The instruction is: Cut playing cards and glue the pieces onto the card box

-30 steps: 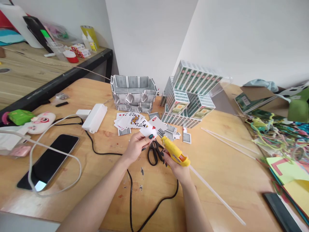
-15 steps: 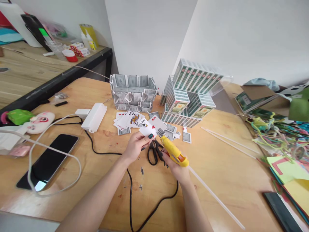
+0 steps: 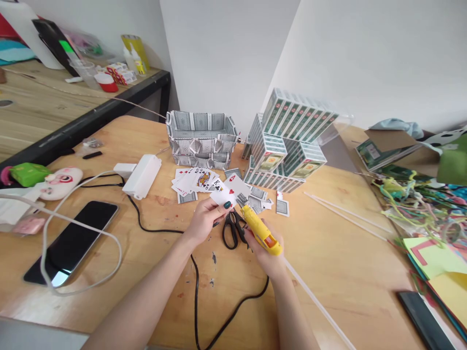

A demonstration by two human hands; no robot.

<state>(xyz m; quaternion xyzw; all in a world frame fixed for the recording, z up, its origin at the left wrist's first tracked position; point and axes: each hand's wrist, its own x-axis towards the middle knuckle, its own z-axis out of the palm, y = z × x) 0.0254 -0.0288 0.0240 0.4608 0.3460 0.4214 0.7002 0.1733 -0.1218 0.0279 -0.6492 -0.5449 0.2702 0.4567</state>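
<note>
Pinched in my left hand (image 3: 205, 218) is a small white playing card piece (image 3: 221, 195), held by thumb and fingers. My right hand (image 3: 268, 250) grips a yellow hot glue gun (image 3: 260, 228), its nozzle pointing up and left near the card piece. A long clear glue stick (image 3: 317, 301) trails from the gun's back end. Black-handled scissors (image 3: 230, 232) lie on the table between my hands, their blades partly hidden. Beyond my hands lie face-up playing cards (image 3: 199, 180) and several cut, grey-backed pieces (image 3: 258, 193).
A basket built of folded cards (image 3: 202, 146) stands at the back, beside stacked card boxes (image 3: 292, 150). On the left are a phone (image 3: 73, 243), a white power adapter (image 3: 142, 176) and looping cables. Two glue sticks (image 3: 346, 216) and tangled colourful strings (image 3: 412, 199) lie right.
The glue gun has shifted slightly left, its nozzle closer to the card piece, and the trailing glue stick has swung left. My left hand stays almost still.
</note>
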